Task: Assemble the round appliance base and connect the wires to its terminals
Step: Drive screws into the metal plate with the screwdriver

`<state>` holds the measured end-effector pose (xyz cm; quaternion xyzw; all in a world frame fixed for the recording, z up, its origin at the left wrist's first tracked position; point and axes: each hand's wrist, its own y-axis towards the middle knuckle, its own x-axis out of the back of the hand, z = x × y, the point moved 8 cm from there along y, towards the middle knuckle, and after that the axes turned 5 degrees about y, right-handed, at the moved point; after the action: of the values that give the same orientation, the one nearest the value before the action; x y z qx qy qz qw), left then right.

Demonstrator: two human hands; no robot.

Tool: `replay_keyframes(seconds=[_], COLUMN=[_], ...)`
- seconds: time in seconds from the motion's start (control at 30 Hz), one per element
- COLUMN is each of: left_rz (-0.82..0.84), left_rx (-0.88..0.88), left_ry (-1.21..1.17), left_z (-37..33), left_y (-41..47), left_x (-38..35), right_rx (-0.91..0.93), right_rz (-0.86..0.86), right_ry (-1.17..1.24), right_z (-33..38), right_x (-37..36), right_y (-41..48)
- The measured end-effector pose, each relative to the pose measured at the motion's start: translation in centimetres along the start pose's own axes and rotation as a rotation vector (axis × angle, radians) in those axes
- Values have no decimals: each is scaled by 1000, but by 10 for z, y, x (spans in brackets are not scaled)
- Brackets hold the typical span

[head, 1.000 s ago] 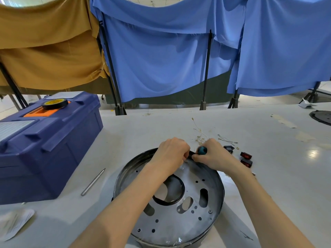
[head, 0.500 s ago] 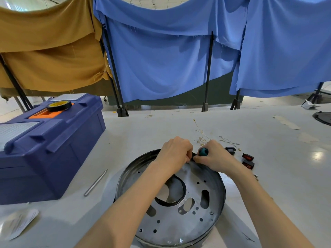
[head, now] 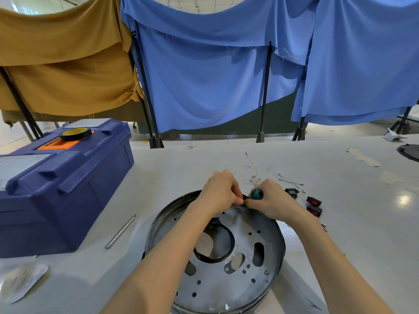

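Early stage, by look of it. Round metal base [head: 249,257] lay on table [head: 181,177]. Left hand [head: 217,191] pinched its far rim; right hand [head: 272,200] gripped teal-handled screwdriver [head: 257,194] there. Wires [head: 256,175] lay loose beyond base, unconnected.

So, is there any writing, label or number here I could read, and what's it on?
No text here is readable.
Yellow core of the tape roll: any print is too blurred.
On the plastic bag: grey print, too small and blurred.
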<state>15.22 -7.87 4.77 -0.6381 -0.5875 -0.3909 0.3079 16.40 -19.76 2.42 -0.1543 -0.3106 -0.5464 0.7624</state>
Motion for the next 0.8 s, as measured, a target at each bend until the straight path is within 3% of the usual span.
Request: replay_keyframes(seconds=[0.4,0.8], left_rz=[-69,-174], left_rx=[88,54], left_ry=[-282,-104], left_z=[26,32], left_y=[-5,-8], left_x=[0,-9], right_rx=[24,26], right_rz=[2,16], right_ry=[-12,5], right_z=[2,2], right_x=[0,-2], right_y=[1,0])
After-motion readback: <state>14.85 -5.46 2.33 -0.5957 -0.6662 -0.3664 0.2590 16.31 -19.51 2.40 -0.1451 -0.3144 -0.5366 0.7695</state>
